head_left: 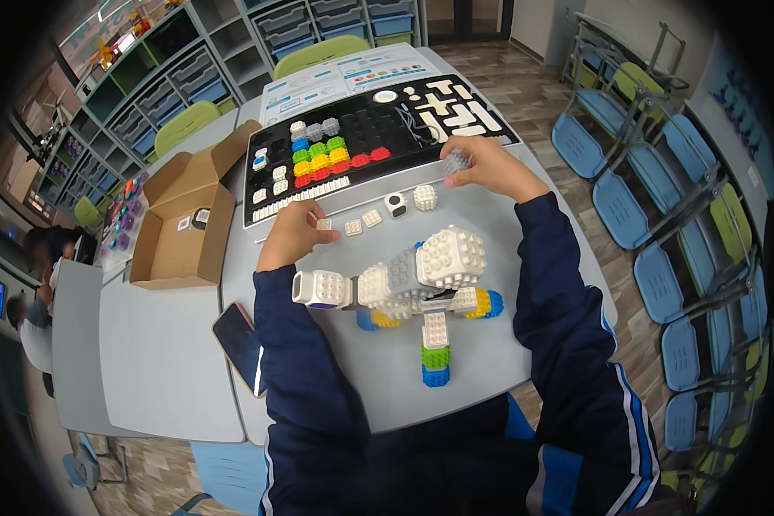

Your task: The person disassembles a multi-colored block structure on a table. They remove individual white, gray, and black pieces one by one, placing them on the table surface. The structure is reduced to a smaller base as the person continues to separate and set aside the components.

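Note:
My right hand (494, 170) pinches a grey studded block (457, 161) by the front right edge of the black parts tray (365, 129). My left hand (292, 236) is at the tray's near left edge, thumb and fingers closed around a small white square tile (323, 224). Two more white tiles, one of them (353, 227) beside my left hand, lie in a row with a white-and-black cube (395, 205) and a white studded ball-like block (425, 197). Between my forearms stands a built model (439, 267) of white and grey studded blocks, on legs with yellow, green and blue ends.
The tray holds coloured blocks (322, 159), white connectors and a cable, with a printed sheet (344, 82) behind. To the left are an open cardboard box (181, 228) and a phone (239, 344). Stacked blue chairs (636, 215) stand to the right; people sit far left.

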### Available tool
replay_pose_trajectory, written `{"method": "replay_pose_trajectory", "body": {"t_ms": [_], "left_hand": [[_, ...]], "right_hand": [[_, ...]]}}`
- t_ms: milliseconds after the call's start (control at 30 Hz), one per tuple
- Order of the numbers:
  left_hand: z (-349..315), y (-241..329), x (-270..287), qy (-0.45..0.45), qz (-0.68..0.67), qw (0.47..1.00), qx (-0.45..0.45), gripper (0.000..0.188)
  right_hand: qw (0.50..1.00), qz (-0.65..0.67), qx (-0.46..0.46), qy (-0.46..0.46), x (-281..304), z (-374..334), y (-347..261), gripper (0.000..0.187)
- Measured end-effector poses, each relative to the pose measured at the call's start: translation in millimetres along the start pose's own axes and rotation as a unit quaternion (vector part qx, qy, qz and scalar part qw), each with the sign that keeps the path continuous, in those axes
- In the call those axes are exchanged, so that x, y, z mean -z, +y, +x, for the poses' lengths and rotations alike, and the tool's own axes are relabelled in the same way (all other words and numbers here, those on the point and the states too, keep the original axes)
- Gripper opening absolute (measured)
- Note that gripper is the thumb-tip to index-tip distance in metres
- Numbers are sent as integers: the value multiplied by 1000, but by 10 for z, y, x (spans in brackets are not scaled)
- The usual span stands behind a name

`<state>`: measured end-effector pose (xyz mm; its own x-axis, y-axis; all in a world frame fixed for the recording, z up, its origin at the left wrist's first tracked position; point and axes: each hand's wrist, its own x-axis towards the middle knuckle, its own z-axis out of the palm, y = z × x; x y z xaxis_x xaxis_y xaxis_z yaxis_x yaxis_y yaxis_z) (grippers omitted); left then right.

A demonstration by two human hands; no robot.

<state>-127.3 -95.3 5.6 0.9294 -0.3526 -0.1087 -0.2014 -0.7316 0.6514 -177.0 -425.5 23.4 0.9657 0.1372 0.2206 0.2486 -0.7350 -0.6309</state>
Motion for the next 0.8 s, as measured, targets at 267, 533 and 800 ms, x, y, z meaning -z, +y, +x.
{"method": "replay_pose_trajectory", "body": {"t_ms": [267,533,800], "left_hand": [[222,-164,-470,71,113,991,20,43],[193,-99,-412,33,121,990,64,46],[-322,129,346,123,-3,992,-20,41]], "right_hand": [[987,-141,0,-75,-261,33,236,44],[976,-163,-58,-136,-336,33,323,54],[991,-100,73,43,177,-268,-332,46]]}}
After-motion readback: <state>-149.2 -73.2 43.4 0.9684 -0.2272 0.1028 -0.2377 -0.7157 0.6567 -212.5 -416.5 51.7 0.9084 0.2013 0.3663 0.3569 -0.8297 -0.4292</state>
